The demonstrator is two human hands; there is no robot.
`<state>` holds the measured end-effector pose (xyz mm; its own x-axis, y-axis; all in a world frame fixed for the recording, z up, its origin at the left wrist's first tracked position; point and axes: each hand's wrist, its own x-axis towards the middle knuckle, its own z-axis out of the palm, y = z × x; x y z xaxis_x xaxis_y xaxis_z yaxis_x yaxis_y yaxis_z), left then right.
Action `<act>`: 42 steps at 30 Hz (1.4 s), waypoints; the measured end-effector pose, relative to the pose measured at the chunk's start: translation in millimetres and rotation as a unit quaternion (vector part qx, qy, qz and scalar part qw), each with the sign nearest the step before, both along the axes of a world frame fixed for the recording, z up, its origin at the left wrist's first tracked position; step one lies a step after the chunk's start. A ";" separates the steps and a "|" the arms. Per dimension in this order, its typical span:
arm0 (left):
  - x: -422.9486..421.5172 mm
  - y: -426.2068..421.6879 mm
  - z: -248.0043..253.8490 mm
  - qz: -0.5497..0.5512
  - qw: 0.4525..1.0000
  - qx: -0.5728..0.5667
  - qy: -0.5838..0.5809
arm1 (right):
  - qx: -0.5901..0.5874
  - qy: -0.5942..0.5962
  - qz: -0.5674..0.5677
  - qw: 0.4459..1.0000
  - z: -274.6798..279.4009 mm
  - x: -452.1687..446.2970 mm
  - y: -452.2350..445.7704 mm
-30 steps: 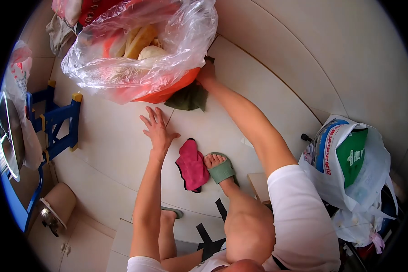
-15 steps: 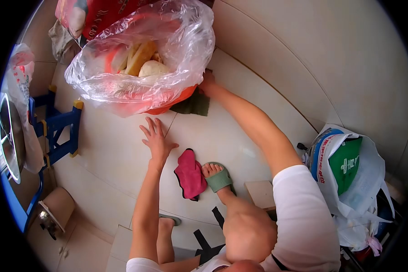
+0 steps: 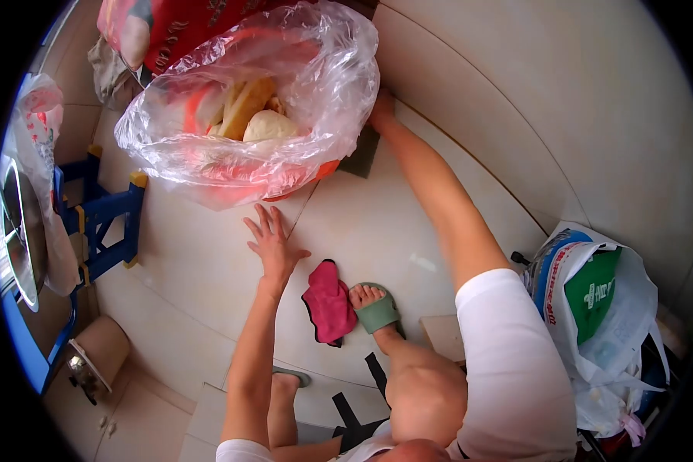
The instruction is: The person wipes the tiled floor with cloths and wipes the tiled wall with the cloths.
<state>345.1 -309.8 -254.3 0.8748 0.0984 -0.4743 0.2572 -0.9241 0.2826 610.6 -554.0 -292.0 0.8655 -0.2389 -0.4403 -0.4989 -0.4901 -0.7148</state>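
My left hand (image 3: 273,245) is spread, fingers apart, with nothing in it, just below a bin lined with clear plastic (image 3: 208,165). Yellowish and whitish scraps (image 3: 250,115) lie inside the liner. My right hand (image 3: 380,112) reaches to the right side of the bin, its fingers mostly hidden behind the plastic. Beneath that hand a dark green cloth (image 3: 359,154) shows on the floor, partly covered by the bin. A pink cloth (image 3: 330,302) with dark edging lies beside my green slipper (image 3: 377,313).
A blue stool frame (image 3: 115,223) stands at the left, near a hanging plastic bag (image 3: 54,254). Bottom left is a beige container (image 3: 102,348). A white bag with green contents (image 3: 624,308) is at the right. A red bag (image 3: 177,31) stands behind the bin.
My right hand has moved up and right along the bin's side, and the dark green cloth has shifted that way too. My left hand stays spread. The view has shifted slightly.
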 end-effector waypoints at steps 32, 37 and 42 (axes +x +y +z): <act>-2.7 1.5 -2.7 -0.005 1.000 -0.014 -0.021 | 0.029 0.023 -0.031 0.999 -52.2 31.5 -14.0; -2.6 2.5 -5.2 0.001 1.000 -0.001 -0.012 | 0.061 0.078 -0.006 0.995 -45.9 16.7 -4.7; 0.5 1.5 -0.7 0.007 1.000 -0.003 -0.019 | 0.154 0.082 0.023 0.984 -52.7 -48.8 28.7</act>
